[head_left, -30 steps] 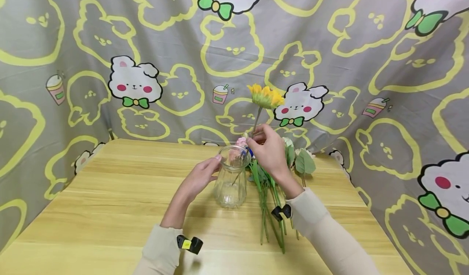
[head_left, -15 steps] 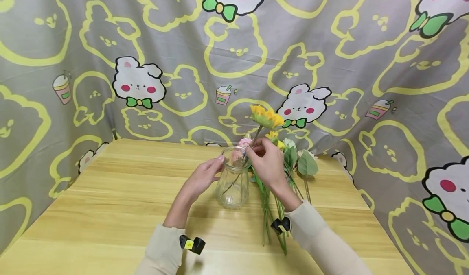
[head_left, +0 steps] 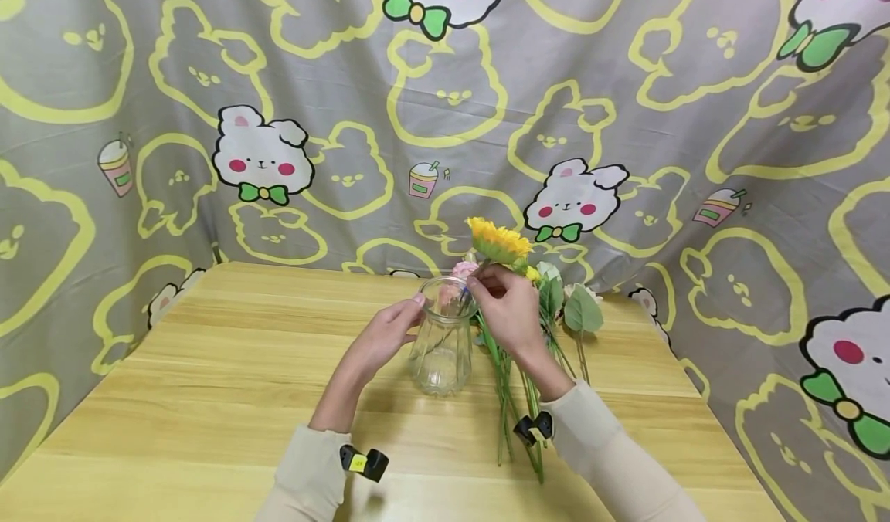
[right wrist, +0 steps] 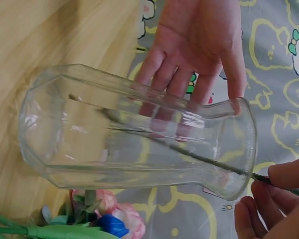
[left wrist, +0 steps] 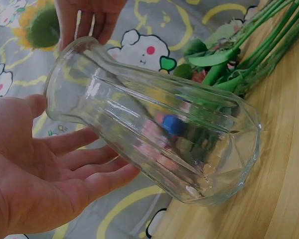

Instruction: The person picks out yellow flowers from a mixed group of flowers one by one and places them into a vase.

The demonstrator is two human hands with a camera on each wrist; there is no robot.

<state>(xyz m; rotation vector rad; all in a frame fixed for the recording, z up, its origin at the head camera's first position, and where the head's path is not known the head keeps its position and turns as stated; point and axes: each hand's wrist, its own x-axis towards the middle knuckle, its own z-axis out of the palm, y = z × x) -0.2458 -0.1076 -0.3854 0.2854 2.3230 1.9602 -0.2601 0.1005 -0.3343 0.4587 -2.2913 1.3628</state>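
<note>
Bright, even light fills the head view, leaving a pale sheen and soft, faint shadows on the light-brown wood-grain table (head_left: 208, 367), while the wide lens stretches the grey, yellow-outlined fabric backdrop (head_left: 452, 132) toward the edges. Both wrist views are dimmer and softer, with white glare streaking the clear, faceted glass vase (left wrist: 154, 122).

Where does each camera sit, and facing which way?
On the head: faces forward and down at the table, vase and flowers; sleeves, left grip and right grip show.
On the left wrist: faces the vase and cloth behind; left grip near, right grip beyond the rim.
On the right wrist: faces the vase and cloth; right grip pinches the stem, left grip opposite.
Both wrist views share vase, cloth and grips.
</note>
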